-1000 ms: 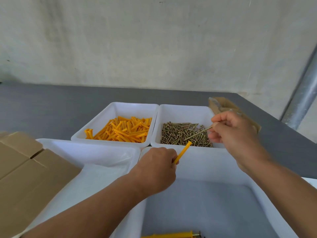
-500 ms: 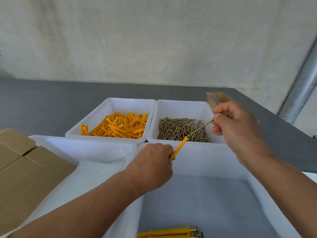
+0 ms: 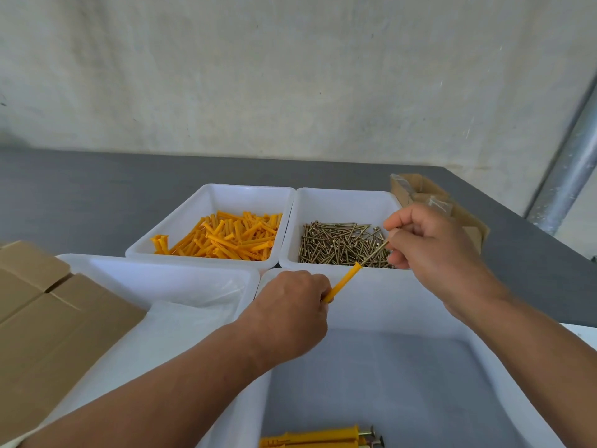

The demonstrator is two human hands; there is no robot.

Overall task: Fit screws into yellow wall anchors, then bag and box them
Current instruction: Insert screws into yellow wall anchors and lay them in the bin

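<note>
My left hand grips a yellow wall anchor that points up and to the right. My right hand pinches a brass screw whose tip sits at the anchor's open end. Both are held above the near white bin. Behind them one white tray holds loose yellow anchors and another holds loose screws. Finished anchors with screws lie at the bottom edge inside the near bin.
A folded cardboard box lies at the left. A white bin beside it holds clear plastic bags. A small open carton sits behind my right hand on the grey table. A metal pipe runs up the right wall.
My right hand has brought the screw down and leftwards until its tip meets the anchor's end. The left hand has held the anchor nearly still.
</note>
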